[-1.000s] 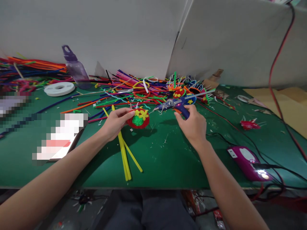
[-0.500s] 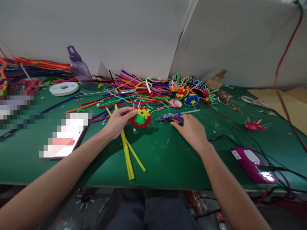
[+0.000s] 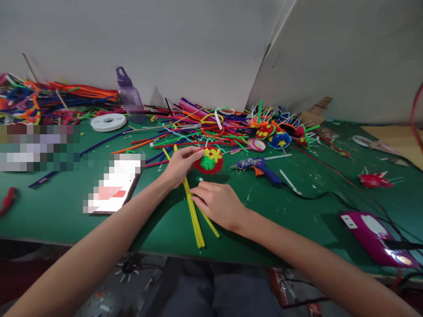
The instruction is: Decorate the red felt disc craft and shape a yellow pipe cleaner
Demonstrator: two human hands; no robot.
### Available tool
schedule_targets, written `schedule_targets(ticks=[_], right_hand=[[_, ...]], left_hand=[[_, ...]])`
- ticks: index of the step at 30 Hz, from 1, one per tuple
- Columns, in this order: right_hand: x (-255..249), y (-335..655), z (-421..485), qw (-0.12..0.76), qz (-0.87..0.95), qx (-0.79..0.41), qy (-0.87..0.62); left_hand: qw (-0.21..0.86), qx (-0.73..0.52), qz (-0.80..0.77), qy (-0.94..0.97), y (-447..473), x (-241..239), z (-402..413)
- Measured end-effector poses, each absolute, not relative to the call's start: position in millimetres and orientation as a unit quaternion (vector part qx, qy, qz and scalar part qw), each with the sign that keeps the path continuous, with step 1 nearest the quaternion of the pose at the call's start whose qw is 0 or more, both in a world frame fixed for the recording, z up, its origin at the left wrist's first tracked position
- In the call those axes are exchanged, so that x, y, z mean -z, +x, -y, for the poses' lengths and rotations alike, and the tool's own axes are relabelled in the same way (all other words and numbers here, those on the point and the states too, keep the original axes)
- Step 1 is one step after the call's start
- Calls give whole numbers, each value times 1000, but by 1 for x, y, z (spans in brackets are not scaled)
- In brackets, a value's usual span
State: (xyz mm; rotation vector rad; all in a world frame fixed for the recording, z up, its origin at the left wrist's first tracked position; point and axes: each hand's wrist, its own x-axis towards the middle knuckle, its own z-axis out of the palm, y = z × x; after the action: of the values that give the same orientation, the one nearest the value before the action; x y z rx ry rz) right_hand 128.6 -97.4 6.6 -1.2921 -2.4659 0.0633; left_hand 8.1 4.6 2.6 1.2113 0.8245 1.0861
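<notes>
Head view: you're holding the red disc [image 3: 209, 162] w/ your left hand [image 3: 180, 165], fingers pinching its left edge, just left of frame center. The disc is carrying a green tuft and yellow flowers on top, and it's sitting low over the green table [image 3: 257, 220]; can't tell if it's touching the mat.

Your right hand [image 3: 216, 203] is lying palm-down just below the disc, fingers reaching left onto the yellow pipe cleaners [image 3: 194, 215]. Fingertips are touching them, but can't tell whether you're actually gripping or only pressing; the hand is loosely curled, not clenched. The yellow stems are running from under your left hand down toward the table's near edge, lower center.

The glue gun [image 3: 261, 167] is lying on the mat right of the disc, apart from both hands, its black cord trailing off right. Behind it, upper center, a heap of mixed-color pipe cleaners [image 3: 205, 127] is spreading along the wall, w/ several finished flower pieces [image 3: 274, 136] at its right end. A purple bottle [image 3: 130, 94] and a white tape roll [image 3: 108, 122] are sitting upper left. A magenta device [image 3: 376, 237] is resting at lower right, and a red piece [image 3: 373, 179] is lying at mid right.
</notes>
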Motion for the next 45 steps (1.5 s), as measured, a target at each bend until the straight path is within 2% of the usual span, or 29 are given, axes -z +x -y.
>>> schedule_targets(ticks=[9,15,19,22,27,30,34,45], right_hand=[[-8,109,91,75,900,12,-430],[-4,103,90,59,914,76,-395],[-6,117,96,128,905,83,-397],[-11,142,102,235,877,68,-414],[-14,187,99,434,774,-27,-460],[-12,201,91,516,689,-104,-498],[-10,204,85,539,655,-152,-507],[-7,202,84,509,696,-119,-493]], left_hand=[[618,-473,-353,518,7,-4,-3],[622,-475,-347,517,7,-5,-2],[629,-469,-349,513,7,-5,-1],[628,-468,-346,517,7,-6,-2],[640,-447,-342,523,9,-4,-4],[658,-420,-329,531,10,-3,-3],[667,-392,-320,547,14,-3,1],[668,-371,-317,562,17,-3,6]])
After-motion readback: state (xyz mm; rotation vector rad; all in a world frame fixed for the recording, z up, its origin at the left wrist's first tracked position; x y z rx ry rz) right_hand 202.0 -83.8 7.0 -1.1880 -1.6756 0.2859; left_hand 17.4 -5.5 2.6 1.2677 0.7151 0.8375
